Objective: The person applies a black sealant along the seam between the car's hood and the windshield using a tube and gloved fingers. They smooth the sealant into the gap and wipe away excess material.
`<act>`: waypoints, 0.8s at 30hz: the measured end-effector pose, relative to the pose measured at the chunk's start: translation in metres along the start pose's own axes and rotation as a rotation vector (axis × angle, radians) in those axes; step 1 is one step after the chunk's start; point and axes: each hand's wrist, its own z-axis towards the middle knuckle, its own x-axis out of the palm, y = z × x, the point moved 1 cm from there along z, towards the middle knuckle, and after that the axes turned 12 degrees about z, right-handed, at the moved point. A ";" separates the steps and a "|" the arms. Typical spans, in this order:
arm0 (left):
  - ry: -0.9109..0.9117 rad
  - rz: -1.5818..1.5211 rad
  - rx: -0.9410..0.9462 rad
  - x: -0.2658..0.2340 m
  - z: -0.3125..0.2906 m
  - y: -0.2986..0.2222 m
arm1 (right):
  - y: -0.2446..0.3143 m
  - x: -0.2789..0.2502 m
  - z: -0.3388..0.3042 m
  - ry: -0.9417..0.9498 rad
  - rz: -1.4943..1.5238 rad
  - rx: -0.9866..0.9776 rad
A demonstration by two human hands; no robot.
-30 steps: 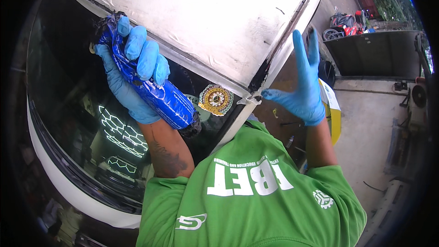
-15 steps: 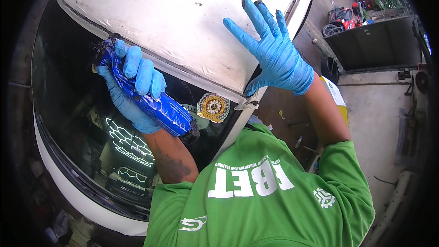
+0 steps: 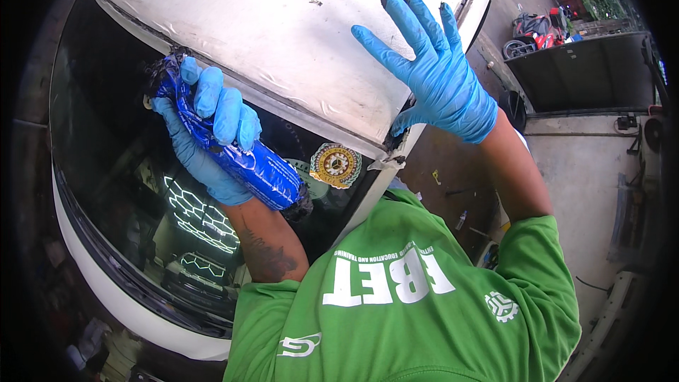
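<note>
My left hand (image 3: 212,117), in a blue glove, is wrapped round a blue foil sealant sausage pack (image 3: 262,175), held at a slant over the dark windshield. Black sticky sealant (image 3: 302,205) smears both of the pack's ends. My right hand (image 3: 442,88), also gloved in blue, spreads its fingers over the edge of the white vehicle roof (image 3: 283,35). Several of its fingertips are black with smears. Its thumb is close to a dark patch (image 3: 394,139) at the roof corner; whether they touch I cannot tell.
The windshield (image 3: 106,134) carries a round gold sticker (image 3: 336,165) and reflects hexagonal lights. Torn white material (image 3: 387,163) sticks out at the roof corner. Farther right are a dark panel (image 3: 587,74), a red motorcycle (image 3: 541,32) and a pale surface (image 3: 587,177).
My right hand has moved slightly up and to the right, its thumb a little higher from the roof corner. The view has shifted slightly; my left hand keeps its hold on the sausage pack.
</note>
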 end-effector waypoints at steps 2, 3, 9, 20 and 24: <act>-0.004 0.003 -0.002 0.000 0.000 0.000 | -0.002 0.000 -0.001 -0.012 0.000 -0.005; -0.004 0.006 0.002 0.001 0.000 0.001 | -0.002 -0.001 -0.001 -0.014 0.005 0.006; -0.005 0.015 0.023 0.002 0.001 0.002 | -0.019 -0.008 -0.005 -0.102 -0.055 0.078; -0.028 0.054 0.069 0.001 0.001 0.000 | -0.035 -0.032 -0.038 -0.393 0.662 -0.058; -0.050 0.044 0.085 0.001 -0.001 -0.001 | 0.003 -0.019 -0.072 -0.218 1.064 0.022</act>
